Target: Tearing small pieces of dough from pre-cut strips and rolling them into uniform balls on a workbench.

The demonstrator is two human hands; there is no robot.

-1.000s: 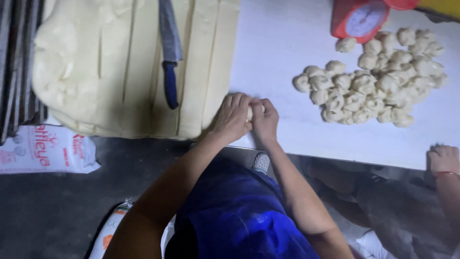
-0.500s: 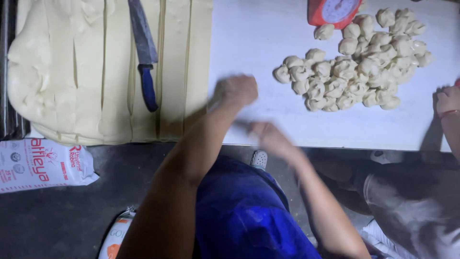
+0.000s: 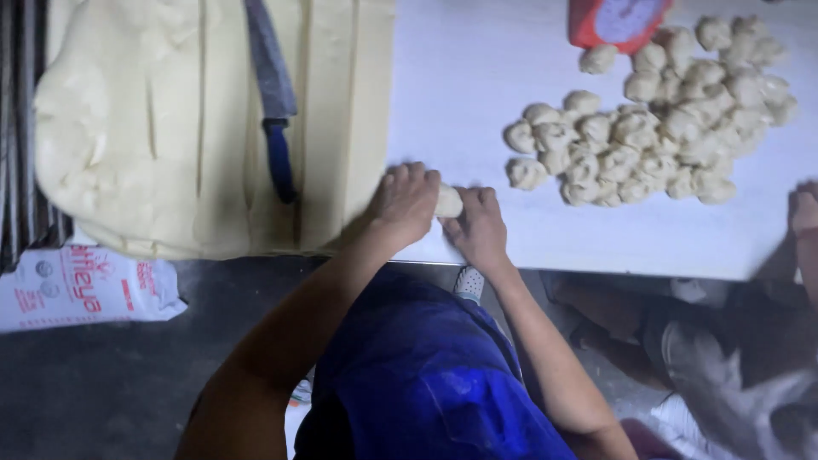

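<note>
Dough piece (image 3: 448,201) sits at the near edge of the counter (image 3: 477,77), pinched between both your hands. Its long axis runs left-right, roughly along the counter edge. Your left hand (image 3: 404,203) covers its left end, fingers curled down over it; your right hand (image 3: 479,223) closes on the right end from below-right. Both grips are pressed onto the piece, neither spread. The left hand is nearer the cut dough strips (image 3: 341,119), just beside it. The pile of dough balls (image 3: 648,128) lies up and to the right, apart from your right hand. Knife (image 3: 273,102) rests on the dough slab (image 3: 128,128), well left. Another person's hand (image 3: 803,213) is at the far right edge.
</note>
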